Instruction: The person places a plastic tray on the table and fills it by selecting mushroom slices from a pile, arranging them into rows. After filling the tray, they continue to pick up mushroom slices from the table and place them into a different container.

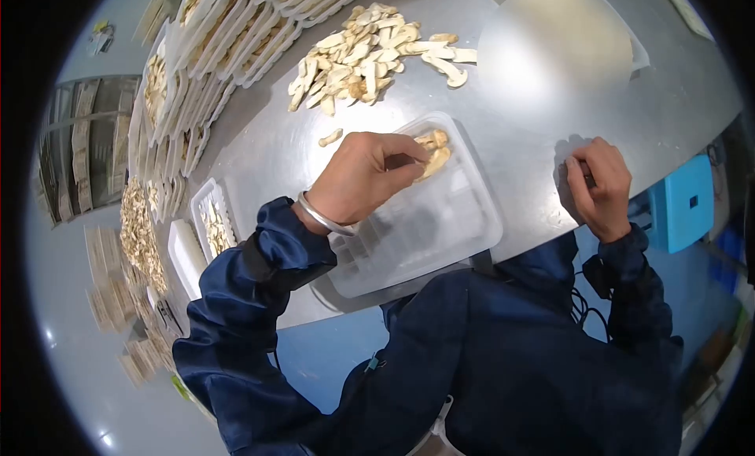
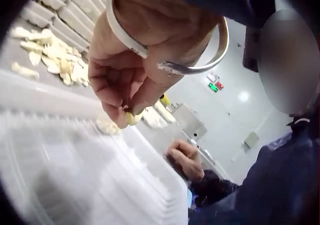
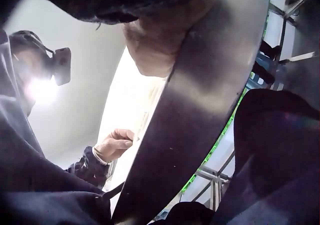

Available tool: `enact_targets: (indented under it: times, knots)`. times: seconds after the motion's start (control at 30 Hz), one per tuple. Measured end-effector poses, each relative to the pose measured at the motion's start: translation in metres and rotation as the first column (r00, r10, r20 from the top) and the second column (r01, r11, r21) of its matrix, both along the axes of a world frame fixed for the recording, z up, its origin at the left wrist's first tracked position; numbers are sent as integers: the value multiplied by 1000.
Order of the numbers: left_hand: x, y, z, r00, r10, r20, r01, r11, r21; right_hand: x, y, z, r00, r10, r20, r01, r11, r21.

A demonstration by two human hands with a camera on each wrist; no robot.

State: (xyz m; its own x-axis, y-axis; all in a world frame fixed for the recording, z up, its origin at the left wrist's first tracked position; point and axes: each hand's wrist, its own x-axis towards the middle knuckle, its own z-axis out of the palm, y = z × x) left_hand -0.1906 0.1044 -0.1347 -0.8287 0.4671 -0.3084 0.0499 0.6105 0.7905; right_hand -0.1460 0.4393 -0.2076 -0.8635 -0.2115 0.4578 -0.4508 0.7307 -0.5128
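Note:
In the head view the left hand, with a silver bracelet at its wrist, is over a clear plastic tray. Its thumb and forefinger pinch a pale mushroom slice at the tray's far end, beside another browner slice. Seen from the left wrist, the fingertips hold a small yellowish part of it, and another slice lies close by. The right hand rests on the metal table near its front edge, fingers loosely curled, holding nothing; the right wrist view shows it only in part.
A heap of mushroom slices lies beyond the tray, with one loose slice nearer. Stacked filled trays stand at the left. A round, blurred pale shape is at the back right. A blue stool stands beside the table.

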Motion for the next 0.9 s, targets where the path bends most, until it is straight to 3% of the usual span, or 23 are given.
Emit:
enact_targets:
  times: [0.13,0.23,0.33,0.53,0.67,0.73,0.9]
  knots:
    - [0,12,1,996,-27,-84,17,992,-123,1,1,1,1000,2,23,-2,1000,-7]
    - [6,13,-6,984,13,-178,-34,993,-111,1,1,2,1000,0,13,0,1000,0]
    - [10,12,-14,861,-175,-477,63,968,-242,1,0,3,1000,2,12,-2,1000,-4]
    - [-17,14,3,686,-213,-696,4,957,-289,1,0,4,1000,-6,15,6,1000,-21]
    - [-80,30,-3,556,-286,-780,124,957,-262,0,1,4,1000,4,7,-3,1000,-25]
    - [-100,36,-18,534,-395,-748,147,914,-378,0,3,5,1000,10,16,-10,1000,-29]
    - [-111,39,-34,473,-462,-750,151,882,-447,1,2,4,1000,-1,22,2,999,-40]
